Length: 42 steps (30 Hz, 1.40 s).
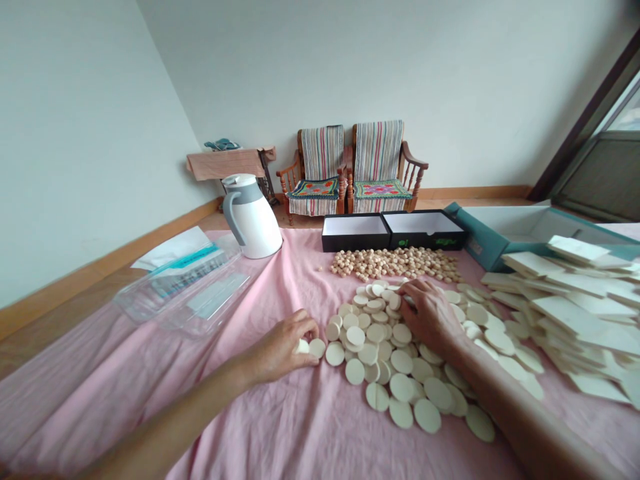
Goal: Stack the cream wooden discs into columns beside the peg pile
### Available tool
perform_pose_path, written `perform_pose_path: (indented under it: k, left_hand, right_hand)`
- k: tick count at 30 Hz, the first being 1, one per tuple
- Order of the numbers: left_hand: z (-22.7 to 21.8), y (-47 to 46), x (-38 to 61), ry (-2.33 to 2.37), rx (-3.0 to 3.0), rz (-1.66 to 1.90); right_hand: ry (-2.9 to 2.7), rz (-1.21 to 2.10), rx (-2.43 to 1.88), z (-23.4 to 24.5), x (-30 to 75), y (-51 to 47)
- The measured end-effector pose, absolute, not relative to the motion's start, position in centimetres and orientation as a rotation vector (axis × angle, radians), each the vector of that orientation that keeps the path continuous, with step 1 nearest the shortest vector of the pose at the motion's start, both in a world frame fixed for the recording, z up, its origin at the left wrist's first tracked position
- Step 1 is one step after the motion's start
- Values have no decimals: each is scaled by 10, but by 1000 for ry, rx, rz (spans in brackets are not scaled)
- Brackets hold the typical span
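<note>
A heap of pale round wooden discs (401,361) lies spread over a pink cloth. At the heap's left edge, my left hand (283,343) is closed, its fingers and thumb curled around a couple of wooden discs (303,347). My right hand (430,315) reaches over the back of the heap, palm down with bent fingers. A disc edge shows between its thumb and fingers; the fingertips are partly hidden. Just behind the discs lie many small round wooden beads (395,264).
Two black boxes (355,240) stand behind the beads, beside a teal box (487,243). Square wooden boards (570,310) are piled at right. A white jug (260,227) and clear plastic packaging (175,293) stand at left. Two chairs (323,167) are by the wall.
</note>
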<state>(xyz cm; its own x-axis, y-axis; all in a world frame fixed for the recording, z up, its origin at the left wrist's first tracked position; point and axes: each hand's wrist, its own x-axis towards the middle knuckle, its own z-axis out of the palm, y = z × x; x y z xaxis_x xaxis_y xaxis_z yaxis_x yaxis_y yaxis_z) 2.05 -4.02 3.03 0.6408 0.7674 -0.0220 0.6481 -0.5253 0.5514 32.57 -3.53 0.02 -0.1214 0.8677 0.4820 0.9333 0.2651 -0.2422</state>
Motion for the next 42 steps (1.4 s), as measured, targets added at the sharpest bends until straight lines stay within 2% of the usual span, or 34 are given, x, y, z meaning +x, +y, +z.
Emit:
perform_pose_path:
  k: [7, 12, 18, 24, 30, 36, 42]
  left_hand:
    - [37, -44, 22, 1073, 2277, 346]
    - [46, -16, 39, 1116, 2205, 603]
    - [46, 4, 103, 986, 2196, 805]
    - [47, 15, 131, 724, 2177, 776]
    - [28, 85, 94, 1339, 2344, 820]
    - [3, 119, 68, 1429, 2362, 795]
    - [17, 129, 88, 1382, 2289, 855]
  right_hand:
    - [-2016, -141, -1630, 1, 325, -36]
    - [-2005, -145, -1639, 1, 325, -36]
    - [-2012, -142, -1647, 3, 323, -37]
    - [-2018, -161, -1660, 2, 323, -37]
    - [-2008, -145, -1701, 3, 322, -37]
    - [-2000, -122, -1707, 6, 320, -38]
    - [-1983, -92, -1699, 7, 319, -39]
